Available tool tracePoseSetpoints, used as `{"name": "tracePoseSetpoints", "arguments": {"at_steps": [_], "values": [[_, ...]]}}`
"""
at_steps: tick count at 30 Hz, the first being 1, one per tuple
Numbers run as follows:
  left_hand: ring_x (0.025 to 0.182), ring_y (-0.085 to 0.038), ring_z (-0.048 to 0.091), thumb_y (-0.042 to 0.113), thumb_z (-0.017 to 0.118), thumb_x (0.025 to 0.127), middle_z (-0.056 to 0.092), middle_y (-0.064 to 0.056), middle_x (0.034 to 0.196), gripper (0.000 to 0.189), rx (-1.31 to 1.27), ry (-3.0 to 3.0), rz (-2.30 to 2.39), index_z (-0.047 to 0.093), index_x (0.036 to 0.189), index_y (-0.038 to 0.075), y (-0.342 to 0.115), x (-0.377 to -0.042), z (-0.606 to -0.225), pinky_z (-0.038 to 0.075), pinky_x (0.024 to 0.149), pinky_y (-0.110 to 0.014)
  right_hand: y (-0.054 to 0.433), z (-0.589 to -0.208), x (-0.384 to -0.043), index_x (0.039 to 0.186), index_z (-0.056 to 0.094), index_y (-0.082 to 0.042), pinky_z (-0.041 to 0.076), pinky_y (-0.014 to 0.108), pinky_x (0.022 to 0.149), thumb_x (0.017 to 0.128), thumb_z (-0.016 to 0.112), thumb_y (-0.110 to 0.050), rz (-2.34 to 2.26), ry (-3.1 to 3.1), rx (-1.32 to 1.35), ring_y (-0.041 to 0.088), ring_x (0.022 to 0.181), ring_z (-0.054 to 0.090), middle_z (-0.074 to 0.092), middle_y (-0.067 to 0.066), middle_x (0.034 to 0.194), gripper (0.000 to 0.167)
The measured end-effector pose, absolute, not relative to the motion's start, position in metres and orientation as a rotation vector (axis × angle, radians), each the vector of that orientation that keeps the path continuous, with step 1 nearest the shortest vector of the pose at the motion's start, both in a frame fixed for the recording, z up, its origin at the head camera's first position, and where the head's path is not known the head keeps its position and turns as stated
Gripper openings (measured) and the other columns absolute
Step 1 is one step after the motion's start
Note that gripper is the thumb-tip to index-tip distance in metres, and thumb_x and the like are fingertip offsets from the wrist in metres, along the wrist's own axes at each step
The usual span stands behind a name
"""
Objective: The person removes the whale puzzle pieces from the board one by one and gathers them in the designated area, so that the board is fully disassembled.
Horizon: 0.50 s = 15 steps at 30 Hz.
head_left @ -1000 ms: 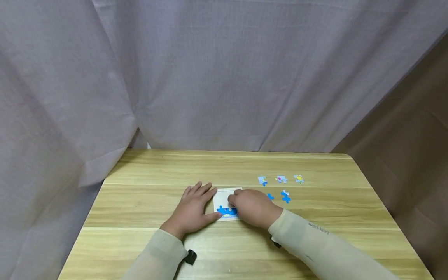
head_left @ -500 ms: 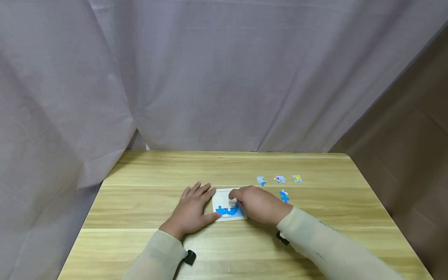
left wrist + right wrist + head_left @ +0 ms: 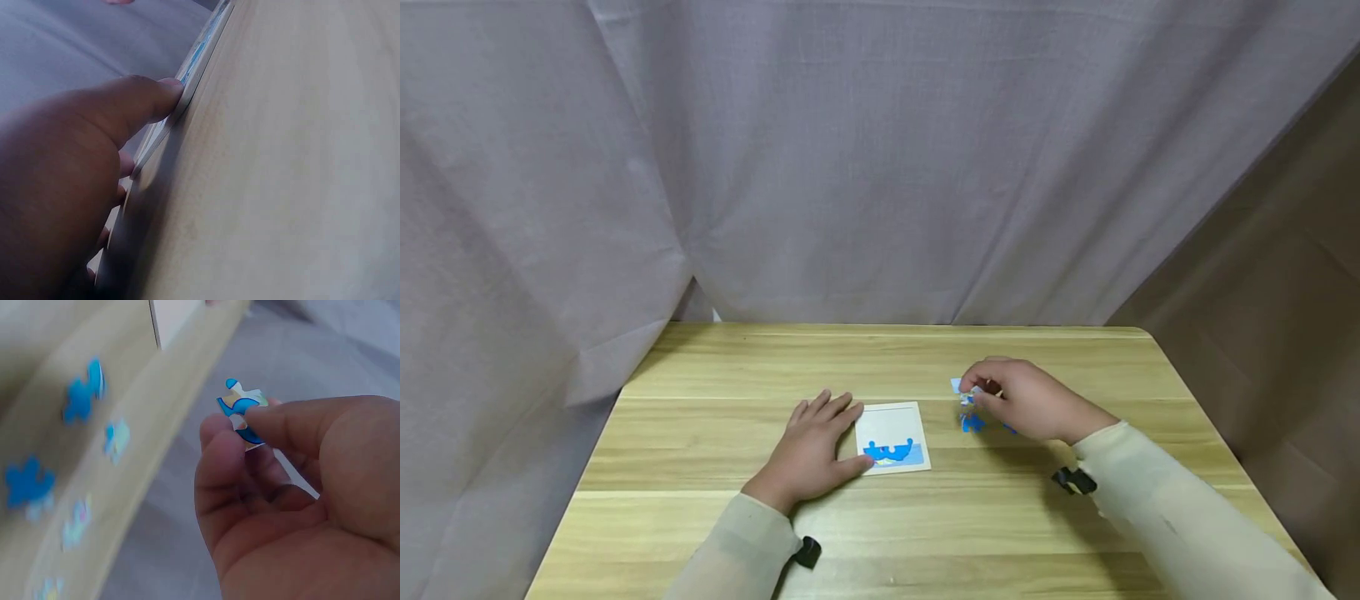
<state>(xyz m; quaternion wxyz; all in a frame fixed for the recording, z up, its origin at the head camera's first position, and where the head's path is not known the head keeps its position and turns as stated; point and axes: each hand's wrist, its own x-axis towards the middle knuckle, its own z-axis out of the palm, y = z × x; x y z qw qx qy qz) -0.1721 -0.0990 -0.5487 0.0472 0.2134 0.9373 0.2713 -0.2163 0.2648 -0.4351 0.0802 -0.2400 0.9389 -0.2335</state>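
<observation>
My left hand [image 3: 811,450] lies with fingers spread at the left side of a square white puzzle tray [image 3: 887,419], its thumb on the lower left rim. Joined blue and light pieces [image 3: 887,452] line the tray's lower part. The left wrist view shows the thumb [image 3: 150,100] against the tray's edge. My right hand [image 3: 1026,400] is above the loose pieces, right of the tray. Between thumb and fingers it pinches a puzzle piece [image 3: 255,434] with blue, white and tan print. The right hand hides some of the loose pieces in the head view.
On the wooden table [image 3: 737,358] lie loose puzzle pieces: a blue one [image 3: 972,423], a light one [image 3: 956,385] and, in the right wrist view, another blue piece [image 3: 28,484] and a pink-dotted one [image 3: 78,522]. Grey curtain [image 3: 850,167] hangs behind the table.
My right hand has moved right from over the tray to above the loose pieces, uncovering the tray's right side. The left hand has stayed in place.
</observation>
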Motion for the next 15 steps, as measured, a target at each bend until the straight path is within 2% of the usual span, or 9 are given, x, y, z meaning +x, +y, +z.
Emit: {"name": "tracePoseSetpoints", "arguments": {"at_steps": [7,11,15], "values": [[0.175,-0.039,0.024,0.067,0.075,0.099,0.040,-0.004,0.183,0.090,0.637,2.855,0.805,0.048,0.173,0.024,-0.099,-0.173,-0.551,0.014,0.141,-0.065,0.310,-0.419,-0.224,0.134,0.081,-0.022,0.057,0.032,0.085,0.109,0.072,-0.011,-0.697,2.888,-0.541,0.018,0.102,0.065,0.078,0.000,0.121,0.028],[0.175,-0.038,0.024,0.068,0.075,0.099,0.040,-0.003,0.183,0.090,0.634,2.857,0.812,0.048,0.173,0.024,-0.099,-0.173,-0.551,0.014,0.142,-0.065,0.334,-0.418,-0.226,0.144,0.073,-0.016,0.056,0.027,0.079,0.110,0.071,-0.013,-0.743,2.896,-0.449,0.018,0.098,0.067,0.076,0.004,0.114,0.035],[0.174,-0.039,0.025,0.067,0.076,0.099,0.041,-0.004,0.182,0.090,0.640,2.853,0.825,0.049,0.173,0.024,-0.099,-0.172,-0.550,0.014,0.141,-0.066,0.358,-0.423,-0.224,0.141,0.067,-0.010,0.058,0.026,0.075,0.110,0.072,-0.015,-0.833,2.859,-0.344,0.014,0.092,0.069,0.073,0.006,0.108,0.031]]}}
